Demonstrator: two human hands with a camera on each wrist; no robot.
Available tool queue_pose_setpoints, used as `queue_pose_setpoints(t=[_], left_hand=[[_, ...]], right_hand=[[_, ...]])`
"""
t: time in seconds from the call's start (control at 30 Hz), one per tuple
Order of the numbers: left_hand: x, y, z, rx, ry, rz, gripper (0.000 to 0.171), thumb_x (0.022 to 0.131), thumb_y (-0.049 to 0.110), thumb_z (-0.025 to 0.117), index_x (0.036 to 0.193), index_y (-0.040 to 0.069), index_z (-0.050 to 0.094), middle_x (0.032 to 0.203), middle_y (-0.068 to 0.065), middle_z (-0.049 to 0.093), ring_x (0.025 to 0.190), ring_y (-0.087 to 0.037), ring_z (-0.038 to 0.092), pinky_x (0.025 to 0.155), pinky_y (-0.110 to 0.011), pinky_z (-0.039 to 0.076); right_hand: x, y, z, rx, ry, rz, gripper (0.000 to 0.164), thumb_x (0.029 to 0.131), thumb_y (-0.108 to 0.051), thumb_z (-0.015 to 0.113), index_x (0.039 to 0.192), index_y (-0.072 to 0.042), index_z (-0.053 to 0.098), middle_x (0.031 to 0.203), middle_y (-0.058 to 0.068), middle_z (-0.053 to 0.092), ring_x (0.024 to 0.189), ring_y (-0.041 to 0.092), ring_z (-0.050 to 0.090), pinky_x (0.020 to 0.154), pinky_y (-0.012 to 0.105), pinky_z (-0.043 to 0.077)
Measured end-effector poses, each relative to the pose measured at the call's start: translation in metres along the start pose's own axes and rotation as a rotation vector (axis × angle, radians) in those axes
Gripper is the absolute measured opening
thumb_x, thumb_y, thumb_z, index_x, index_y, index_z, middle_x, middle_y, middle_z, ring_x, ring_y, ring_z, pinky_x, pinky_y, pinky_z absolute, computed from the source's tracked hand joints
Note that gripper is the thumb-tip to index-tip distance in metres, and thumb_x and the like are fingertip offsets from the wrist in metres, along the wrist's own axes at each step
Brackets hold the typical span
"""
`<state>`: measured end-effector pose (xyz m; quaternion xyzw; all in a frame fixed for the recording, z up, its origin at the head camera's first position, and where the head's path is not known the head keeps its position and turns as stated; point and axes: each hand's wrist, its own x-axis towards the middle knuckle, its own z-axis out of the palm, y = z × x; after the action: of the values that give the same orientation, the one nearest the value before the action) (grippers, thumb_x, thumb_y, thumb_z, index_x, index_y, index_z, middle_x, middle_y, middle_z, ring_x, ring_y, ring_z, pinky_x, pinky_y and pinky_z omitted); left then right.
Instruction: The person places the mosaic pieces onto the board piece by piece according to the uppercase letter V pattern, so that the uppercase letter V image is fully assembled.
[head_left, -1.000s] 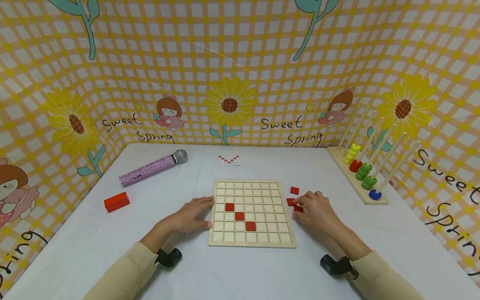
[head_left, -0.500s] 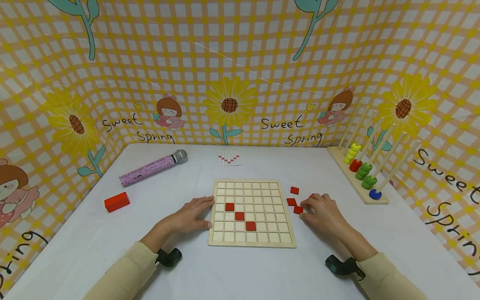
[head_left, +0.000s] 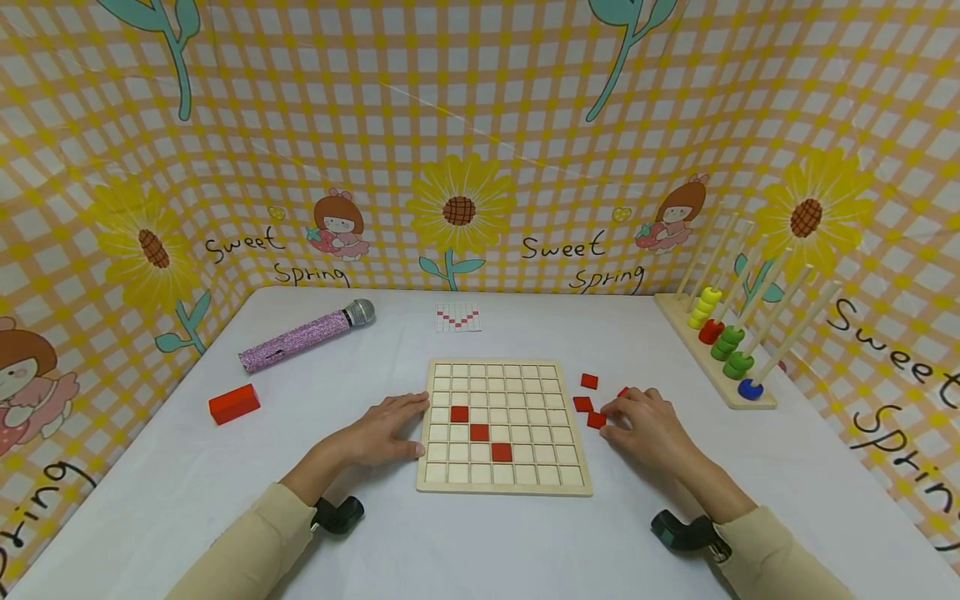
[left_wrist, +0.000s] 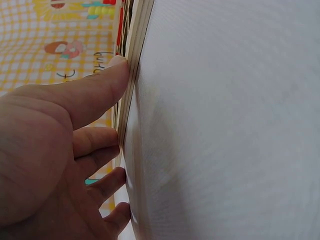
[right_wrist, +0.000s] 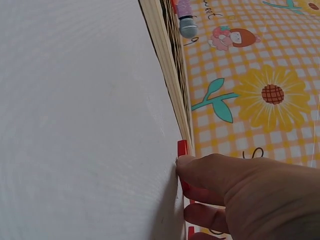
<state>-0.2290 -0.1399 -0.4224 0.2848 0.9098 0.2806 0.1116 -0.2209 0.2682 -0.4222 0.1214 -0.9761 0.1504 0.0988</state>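
Note:
A pale wooden grid board [head_left: 523, 410] lies on the white tabletop, with three red square tiles [head_left: 479, 432] stepping down to the right in its cells. My left hand [head_left: 382, 432] rests along the board's left edge, fingers and thumb [left_wrist: 102, 92] extended against it. To the right of the board, my right hand [head_left: 647, 429] bends low over loose red tiles, including one tile [head_left: 596, 420] at the fingertips. Red also shows around the thumb [right_wrist: 200, 170] in the right wrist view; whether it is pinched is unclear. Another red tile [head_left: 622, 392] is partly hidden behind the fingers.
A small pattern card [head_left: 458, 317] with a red V lies behind the board. At left are a glittery purple microphone [head_left: 300, 340] and a red block [head_left: 234, 405]. A bead abacus [head_left: 720, 354] stands at the right. Patterned cloth [head_left: 480, 108] surrounds the table.
My right hand has shifted slightly right from over the loose tiles, uncovering the ones beside the board. It then holds its place. My left hand stays put.

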Motion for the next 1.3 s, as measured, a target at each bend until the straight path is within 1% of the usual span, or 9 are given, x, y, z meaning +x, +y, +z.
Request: queue_pose_setpoints(t=[0.53,0.8,1.07,1.3], left_hand=[[0.0,0.0,0.0,-0.001,-0.002,-0.011,0.071,0.087,0.027,0.066,0.145,0.003,0.034,0.154,-0.014,0.029,0.142,-0.039,0.023,0.112,-0.06,0.022],[0.0,0.001,-0.001,0.003,-0.004,-0.014,0.071,0.086,0.026,0.067,0.145,0.003,0.034,0.154,-0.014,0.029,0.142,-0.038,0.023,0.113,-0.059,0.021],[0.0,0.002,-0.002,0.005,-0.008,-0.017,0.071,0.087,0.026,0.066,0.145,0.002,0.034,0.154,-0.014,0.029,0.142,-0.038,0.023,0.113,-0.059,0.021],[0.0,0.003,-0.002,0.001,-0.006,-0.008,0.071,0.086,0.026,0.067,0.145,0.001,0.034,0.154,-0.015,0.029,0.142,-0.039,0.023,0.112,-0.06,0.021]], right_hand=[[0.001,0.0,0.0,-0.005,0.025,-0.011,0.02,0.074,-0.016,0.076,0.091,-0.007,0.073,0.089,0.008,0.064,0.089,0.028,0.048,0.071,0.037,0.036],[0.002,-0.002,-0.001,-0.001,0.018,-0.013,0.02,0.075,-0.017,0.075,0.092,-0.006,0.073,0.089,0.008,0.065,0.091,0.029,0.048,0.073,0.039,0.036],[0.003,-0.014,-0.007,0.02,0.019,-0.037,0.02,0.076,-0.019,0.076,0.092,-0.007,0.072,0.09,0.007,0.065,0.093,0.028,0.048,0.075,0.04,0.037],[0.005,-0.025,-0.008,0.029,0.045,-0.097,0.017,0.076,-0.017,0.076,0.09,-0.008,0.072,0.088,0.005,0.064,0.09,0.026,0.048,0.073,0.037,0.035]])
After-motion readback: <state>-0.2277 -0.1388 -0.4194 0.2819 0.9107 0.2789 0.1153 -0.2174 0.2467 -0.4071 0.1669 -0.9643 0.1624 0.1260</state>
